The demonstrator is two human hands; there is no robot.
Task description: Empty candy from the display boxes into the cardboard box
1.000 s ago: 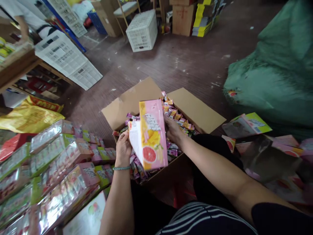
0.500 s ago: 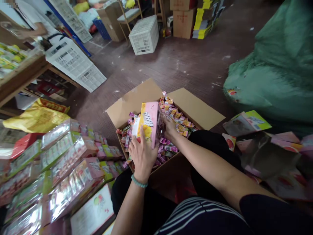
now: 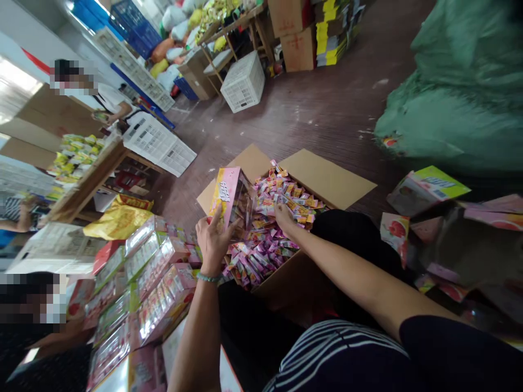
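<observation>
left hand [image 3: 213, 244] holding pink box [image 3: 232, 188] beside sachets [image 3: 263, 260]

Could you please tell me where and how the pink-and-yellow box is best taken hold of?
I'd grip the pink-and-yellow box by its lower end, coming from the left, where the left hand is: the flat printed panel is turned that way, while the see-through side faces right, above the sachets, and might flex if squeezed.

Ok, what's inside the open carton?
The carton holds a heap of small wrapped packets, mostly purple, pink and orange. The pink-and-yellow box in the left hand and the right hand hide some; whatever lies beneath the top layer is covered.
</observation>
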